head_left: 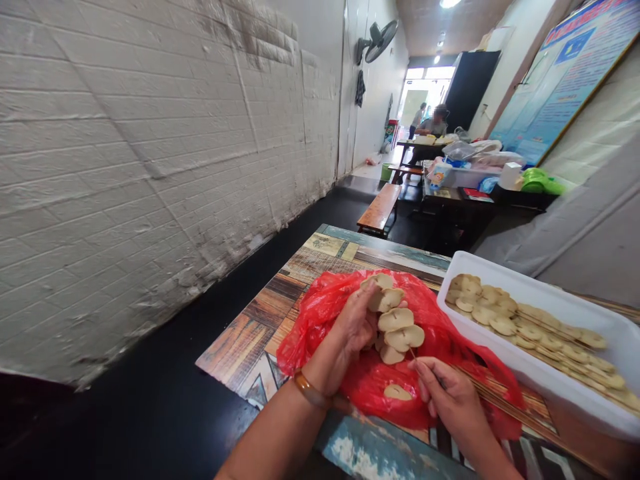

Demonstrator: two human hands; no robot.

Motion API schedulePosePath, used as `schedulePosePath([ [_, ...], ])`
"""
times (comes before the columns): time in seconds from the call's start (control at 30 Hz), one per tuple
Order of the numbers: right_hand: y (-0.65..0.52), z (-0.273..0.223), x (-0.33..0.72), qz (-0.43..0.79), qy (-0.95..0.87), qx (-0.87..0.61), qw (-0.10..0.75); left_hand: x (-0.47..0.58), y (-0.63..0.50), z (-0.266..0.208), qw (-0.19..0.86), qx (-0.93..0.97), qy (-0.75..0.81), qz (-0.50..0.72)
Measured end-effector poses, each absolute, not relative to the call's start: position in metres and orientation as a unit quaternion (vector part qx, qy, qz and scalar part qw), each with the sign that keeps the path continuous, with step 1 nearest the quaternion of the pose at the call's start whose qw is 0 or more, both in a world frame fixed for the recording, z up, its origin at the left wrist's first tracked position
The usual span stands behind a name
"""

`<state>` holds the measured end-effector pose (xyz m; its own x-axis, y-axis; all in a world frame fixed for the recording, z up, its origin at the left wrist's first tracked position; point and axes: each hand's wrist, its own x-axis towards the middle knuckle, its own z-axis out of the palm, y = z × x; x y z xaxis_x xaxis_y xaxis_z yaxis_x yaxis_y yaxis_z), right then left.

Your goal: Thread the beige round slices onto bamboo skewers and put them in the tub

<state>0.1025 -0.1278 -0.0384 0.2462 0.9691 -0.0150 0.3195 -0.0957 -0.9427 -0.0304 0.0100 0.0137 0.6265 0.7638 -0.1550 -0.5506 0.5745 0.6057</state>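
Note:
My left hand (353, 327), with an amber-coloured bangle at the wrist, is closed around several thin beige slices (397, 320) with wavy round edges. Between the fingers of my right hand (453, 393) is a thin wooden skewer (413, 355), its upper end at the lowest slices. Whether the point has passed through them, I cannot tell. Under both hands spreads a crumpled red plastic bag (320, 313). One loose slice (397, 392) lies on it below the held ones. More bare skewers (525, 407) rest beside my right hand, partly over the bag.
A white plastic tub (540, 283) at right holds rows of skewered slices (500, 313). Everything stands on a wood-patterned table (255, 310). Beyond are a bench (381, 205), a cluttered table (450, 195) and people far back. A pale wall (150, 167) runs along the left.

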Motion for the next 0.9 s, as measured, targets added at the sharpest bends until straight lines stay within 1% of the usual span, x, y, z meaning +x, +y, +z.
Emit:
schedulePosePath([
  [0.17,-0.126,-0.039,0.104,0.392,-0.433,-0.630,0.511,-0.034,0.013,0.014,0.873,0.264,0.175,0.371],
  [0.27,-0.125,-0.037,0.104,0.405,-0.409,-0.620,0.533,-0.032,0.012,0.012,0.882,0.282,0.167,0.340],
  [0.4,-0.123,-0.034,0.104,0.415,-0.403,-0.615,0.536,-0.028,0.007,0.013,0.891,0.297,0.151,0.308],
  [0.63,-0.123,-0.032,0.104,0.412,-0.403,-0.624,0.527,-0.027,0.002,0.016,0.882,0.288,0.172,0.332],
  [0.83,-0.124,-0.031,0.105,0.401,-0.426,-0.619,0.524,-0.028,0.006,0.011,0.888,0.273,0.139,0.342],
  [0.9,-0.123,-0.031,0.107,0.376,-0.438,-0.627,0.522,-0.027,0.008,0.008,0.892,0.268,0.133,0.338],
])
